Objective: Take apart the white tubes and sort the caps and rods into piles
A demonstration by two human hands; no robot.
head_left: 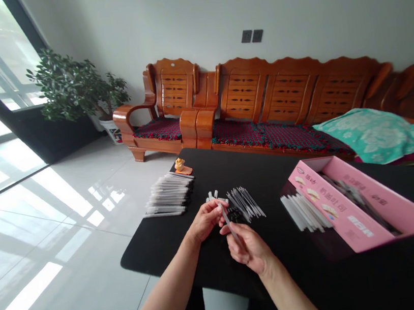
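Observation:
My right hand (245, 247) is closed round the lower part of a translucent pen barrel (232, 229), which slants up to the left. The fingertips of my left hand (208, 220) pinch its upper end; whether a small part is between them is hidden. Just beyond my hands lie dark pen refills (246, 203) in a fanned bunch. Small black pieces (234, 216) and a few whitish caps (212, 195) are partly covered by my fingers. A row of pens (168, 196) lies on the left, and whitish empty-looking barrels (305, 213) lie on the right.
The black table (158, 244) has a rounded left corner. A pink box (356, 226) with dark contents stands at the right. A small orange-yellow ornament (181, 166) sits at the far edge. Behind are a wooden sofa (286, 92), a turquoise cloth (373, 134) and a potted plant (74, 89).

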